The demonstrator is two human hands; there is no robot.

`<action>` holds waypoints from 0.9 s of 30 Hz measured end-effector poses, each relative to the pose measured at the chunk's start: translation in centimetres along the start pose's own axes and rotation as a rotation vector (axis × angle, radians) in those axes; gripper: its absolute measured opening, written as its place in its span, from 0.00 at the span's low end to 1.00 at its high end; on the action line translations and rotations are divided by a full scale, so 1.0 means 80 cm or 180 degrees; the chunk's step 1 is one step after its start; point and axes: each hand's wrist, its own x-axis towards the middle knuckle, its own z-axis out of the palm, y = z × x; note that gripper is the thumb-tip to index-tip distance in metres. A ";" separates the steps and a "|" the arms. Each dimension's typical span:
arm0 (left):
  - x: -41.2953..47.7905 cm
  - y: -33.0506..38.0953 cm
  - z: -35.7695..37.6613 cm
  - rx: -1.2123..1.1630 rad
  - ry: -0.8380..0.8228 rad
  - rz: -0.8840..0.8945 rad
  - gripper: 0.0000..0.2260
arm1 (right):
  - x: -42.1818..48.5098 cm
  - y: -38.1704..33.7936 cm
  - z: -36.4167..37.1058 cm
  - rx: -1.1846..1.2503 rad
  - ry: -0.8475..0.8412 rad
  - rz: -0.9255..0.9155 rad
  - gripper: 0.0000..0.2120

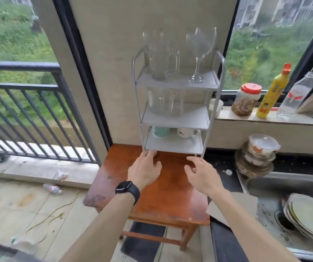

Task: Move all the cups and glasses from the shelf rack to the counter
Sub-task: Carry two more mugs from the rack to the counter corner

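The wooden table (163, 188) lies under both hands, its reddish top bare around them. Standing at its far edge, directly beyond the fingertips, is the grey shelf rack (176, 114) with 3 tiers. To the right of the right hand runs the dark counter (225, 178), with a steel sink (284, 184) beyond it holding a stack of plates (310, 216); a pile of lidded bowls (257, 154) sits at the sink's far corner.

On the rack's top tier, high above the hands, a clear glass mug (161, 57) stands upright on the left and a wine glass (199, 53) on the right, apart from each other. The middle tier holds 2 clear glasses (165, 101), blurred and close together. On the bottom tier, just above and beyond the fingers, sit a teal cup (160, 131) on the left and a white cup (186, 132) on the right, their upper parts hidden by the shelf above.

The left hand (146, 169), with a black watch (127, 190) on its wrist and a ring on 1 finger, reaches to the rack's front left foot; its fingers are slightly spread, fingertips at the bottom shelf's edge, closed on nothing. The right hand (201, 174) hovers over the table just short of the rack's front right leg, fingers apart and holding nothing.

On the window ledge, far up to the right of the right hand, stand a red-lidded jar (246, 99), a yellow bottle (272, 93) and a clear bottle (297, 95).
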 end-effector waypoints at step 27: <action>0.252 -0.030 0.078 -0.1731 -0.0207 -0.0917 0.17 | 0.265 0.039 0.078 0.2678 0.1375 0.1746 0.27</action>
